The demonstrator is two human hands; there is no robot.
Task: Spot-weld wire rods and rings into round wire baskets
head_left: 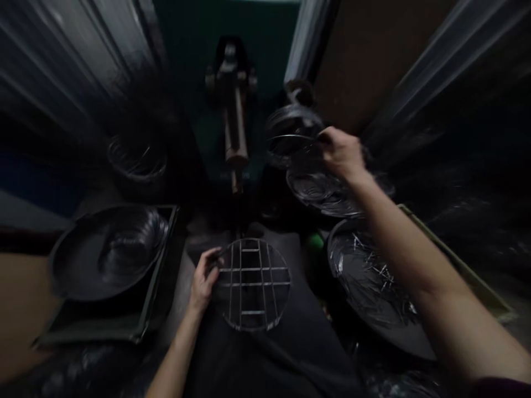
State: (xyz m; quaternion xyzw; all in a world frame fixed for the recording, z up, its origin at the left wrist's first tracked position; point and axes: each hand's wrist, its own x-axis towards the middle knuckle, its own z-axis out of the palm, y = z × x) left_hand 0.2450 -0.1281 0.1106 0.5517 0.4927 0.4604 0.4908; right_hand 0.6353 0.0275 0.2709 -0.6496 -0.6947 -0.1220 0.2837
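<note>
Bright metal wire forms the round rack point(254, 284) that, in the head view, lies above the dark cloth point(315, 337) over the person's lap, low and near the middle. Its rim is a thin circle, crossed by long straight bars in a square grid, with short bars near the top and bottom. The left hand point(203, 281) is clamped on the left side of this rim, thumb and fingers pinching the wire.

The right hand point(343, 155) reaches far forward to a stack of shiny wire rings point(294, 117); its fingers are drawn together at one ring's edge, but blur leaves me unable to tell whether they grip it. Just below, glossy looped wire point(317, 190) is heaped in a rounded mass.

Between the hands, farther off, a blunt, coppery machine arm point(236, 132) points down before a smooth dark green panel point(265, 33). On the left, a shallow, dull grey pan point(78, 254) with curved, blurred coils point(135, 237) sits on a straight-edged tray point(141, 320). On the right, a broad round pan point(415, 337) holds thin, straight wire pieces point(385, 276), scattered like needles.
</note>
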